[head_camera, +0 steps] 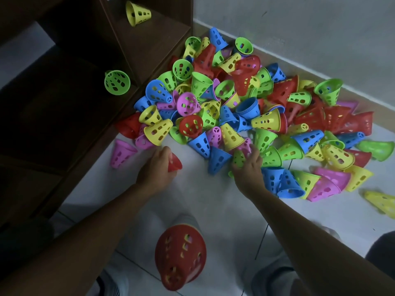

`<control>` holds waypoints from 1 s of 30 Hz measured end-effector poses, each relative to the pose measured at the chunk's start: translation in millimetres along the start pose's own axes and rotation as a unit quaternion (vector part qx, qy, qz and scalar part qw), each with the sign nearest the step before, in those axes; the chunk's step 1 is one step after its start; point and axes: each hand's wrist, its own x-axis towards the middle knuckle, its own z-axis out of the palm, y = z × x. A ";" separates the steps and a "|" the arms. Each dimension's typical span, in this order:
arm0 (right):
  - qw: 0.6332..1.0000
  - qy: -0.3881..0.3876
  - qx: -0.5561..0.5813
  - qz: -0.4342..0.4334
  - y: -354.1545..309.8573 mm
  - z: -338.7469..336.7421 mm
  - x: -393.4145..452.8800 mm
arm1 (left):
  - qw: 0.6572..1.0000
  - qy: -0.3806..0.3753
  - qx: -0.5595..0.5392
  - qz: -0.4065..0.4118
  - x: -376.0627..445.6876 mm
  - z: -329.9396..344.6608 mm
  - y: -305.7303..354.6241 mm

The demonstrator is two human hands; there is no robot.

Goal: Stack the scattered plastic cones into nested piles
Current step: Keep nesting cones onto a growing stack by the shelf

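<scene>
A big heap of perforated plastic cones (245, 107) in red, blue, green, yellow and pink covers the white tiled floor ahead of me. My left hand (157, 167) grips a red cone (174, 163) at the heap's near left edge. My right hand (248, 167) holds a green cone (238, 159) at the heap's near edge, fingers curled round it. A nested pile topped by a red cone (180, 255) stands on the floor between my legs, close to the camera.
A dark wooden shelf unit (70, 103) stands at the left; a yellow cone (136, 12) and a green cone (117, 82) lie on its shelves. A grey wall (310, 28) runs behind the heap. A lone pink cone (120, 153) lies beside the shelf.
</scene>
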 end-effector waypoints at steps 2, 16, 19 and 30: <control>1.000 0.007 0.013 0.005 0.0 -0.5 -7.8 | 0.999 -0.008 -0.037 -0.012 -3.5 -2.8 0.1; 0.989 0.013 0.137 0.053 -32.9 -39.1 -52.6 | 0.976 -0.041 -0.207 0.057 -49.3 -98.5 45.9; 0.987 0.000 0.150 0.051 -50.0 -47.0 -65.9 | 0.982 -0.046 -0.158 0.095 -63.7 -129.8 59.4; 0.923 -0.074 0.355 0.131 -111.7 -68.5 -96.4 | 0.984 -0.076 -0.061 0.147 -136.5 -233.2 89.2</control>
